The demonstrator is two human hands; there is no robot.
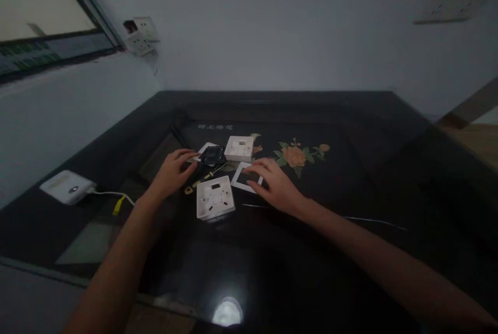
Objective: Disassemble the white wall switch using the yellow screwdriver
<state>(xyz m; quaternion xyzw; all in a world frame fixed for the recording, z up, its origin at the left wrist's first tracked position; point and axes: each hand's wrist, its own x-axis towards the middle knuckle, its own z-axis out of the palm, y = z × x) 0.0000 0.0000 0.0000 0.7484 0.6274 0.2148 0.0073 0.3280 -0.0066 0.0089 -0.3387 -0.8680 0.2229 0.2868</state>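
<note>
My left hand [175, 172] is open, thumb and fingers apart, its fingertips at the left edge of a white plate [205, 148]. A black square insert [213, 155] lies partly over that plate. My right hand [275, 184] is open over a white square frame [241, 186], covering its right side; I cannot tell whether the fingertips touch it. Between the hands, a white square wall-socket back box [215, 198] lies open side up nearer me, and a second back box [239, 148] sits behind. A screwdriver [212, 174] with a yellowish handle lies between them.
On the left of the glossy black table [311, 272] lies a white device [68, 187] with a white cable and a yellow tag [118, 205]. Wall sockets [140, 37] are at the back left. A printed flower [294, 156] decorates the tabletop.
</note>
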